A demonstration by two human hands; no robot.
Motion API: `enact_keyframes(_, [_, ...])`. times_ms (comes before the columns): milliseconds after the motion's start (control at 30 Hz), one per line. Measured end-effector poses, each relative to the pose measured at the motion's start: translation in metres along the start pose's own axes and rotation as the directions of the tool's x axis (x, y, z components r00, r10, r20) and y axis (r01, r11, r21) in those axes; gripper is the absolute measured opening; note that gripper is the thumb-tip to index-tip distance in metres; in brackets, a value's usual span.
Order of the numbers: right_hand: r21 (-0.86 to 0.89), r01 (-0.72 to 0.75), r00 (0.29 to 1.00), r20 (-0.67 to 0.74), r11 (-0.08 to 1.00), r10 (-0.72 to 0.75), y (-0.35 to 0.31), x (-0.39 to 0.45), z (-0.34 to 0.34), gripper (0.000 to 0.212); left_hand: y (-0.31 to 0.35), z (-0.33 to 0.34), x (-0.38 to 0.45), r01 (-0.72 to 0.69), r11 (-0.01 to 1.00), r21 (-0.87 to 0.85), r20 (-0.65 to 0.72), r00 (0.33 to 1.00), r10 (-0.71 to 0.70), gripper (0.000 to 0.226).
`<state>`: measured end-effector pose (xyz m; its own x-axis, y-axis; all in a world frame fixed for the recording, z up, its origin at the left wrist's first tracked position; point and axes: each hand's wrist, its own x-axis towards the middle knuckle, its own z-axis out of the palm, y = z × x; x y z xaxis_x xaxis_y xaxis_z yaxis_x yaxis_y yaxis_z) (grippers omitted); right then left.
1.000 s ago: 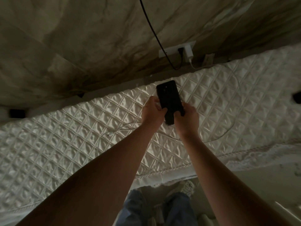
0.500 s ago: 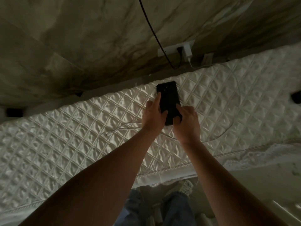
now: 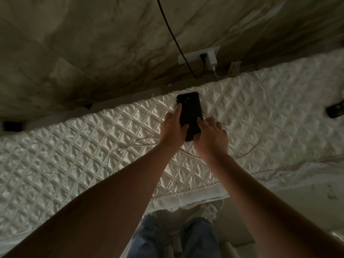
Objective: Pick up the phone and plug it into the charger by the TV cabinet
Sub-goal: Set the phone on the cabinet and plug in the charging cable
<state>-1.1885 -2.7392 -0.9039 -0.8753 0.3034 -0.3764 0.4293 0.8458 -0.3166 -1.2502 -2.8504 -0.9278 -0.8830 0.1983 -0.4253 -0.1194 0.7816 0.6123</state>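
Quilted white cover (image 3: 78,164) under phone (image 3: 189,110)

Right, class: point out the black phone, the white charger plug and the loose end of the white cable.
black phone (image 3: 189,108), head view, middle of its dark back.
white charger plug (image 3: 212,59), head view, its body at the wall socket.
white cable end (image 3: 119,151), head view, the connector tip on the quilt.

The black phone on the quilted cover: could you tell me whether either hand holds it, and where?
Both: left hand along the black phone's left edge, right hand at its lower right corner.
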Motion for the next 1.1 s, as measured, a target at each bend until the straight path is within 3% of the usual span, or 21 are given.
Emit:
enact_keyframes(133, [0.067, -0.038, 0.997, 0.064, 0.997, 0.034, 0.000, 0.002, -0.003, 0.062, 0.003, 0.000, -0.001, 0.013, 1.000, -0.020, 0.001, 1.000, -0.013, 0.072])
enact_keyframes(233, [0.093, -0.060, 0.992, 0.115, 0.994, 0.049, -0.001, -0.003, -0.004, 0.066, 0.011, -0.005, -0.004, 0.093, 0.984, -0.152, 0.033, 0.995, -0.089, 0.060])
enact_keyframes(367, [0.308, -0.069, 0.998, 0.034, 0.949, 0.061, -0.007, -0.017, -0.005, 0.064, 0.012, -0.018, -0.019, 0.256, 0.829, -0.498, 0.089, 0.965, -0.245, 0.042])
enact_keyframes(500, [0.546, -0.113, 0.991, 0.006, 0.830, 0.130, -0.022, -0.026, -0.007, 0.058, 0.002, -0.032, -0.033, 0.317, 0.712, -0.627, 0.081, 0.935, -0.344, 0.019])
enact_keyframes(600, [0.653, -0.159, 0.983, 0.032, 0.740, 0.182, -0.034, -0.031, -0.007, 0.060, -0.007, -0.044, -0.038, 0.328, 0.629, -0.705, 0.077, 0.917, -0.392, 0.026])
enact_keyframes(800, [0.748, -0.156, 0.986, 0.082, 0.646, 0.143, -0.062, -0.037, 0.004, 0.061, -0.034, -0.068, -0.043, 0.308, 0.534, -0.787, 0.014, 0.875, -0.485, 0.039])
enact_keyframes(1100, [0.697, -0.127, 0.989, 0.144, 0.705, 0.035, -0.124, -0.052, 0.046, 0.053, -0.106, -0.111, -0.068, 0.313, 0.378, -0.871, 0.010, 0.781, -0.624, 0.042])
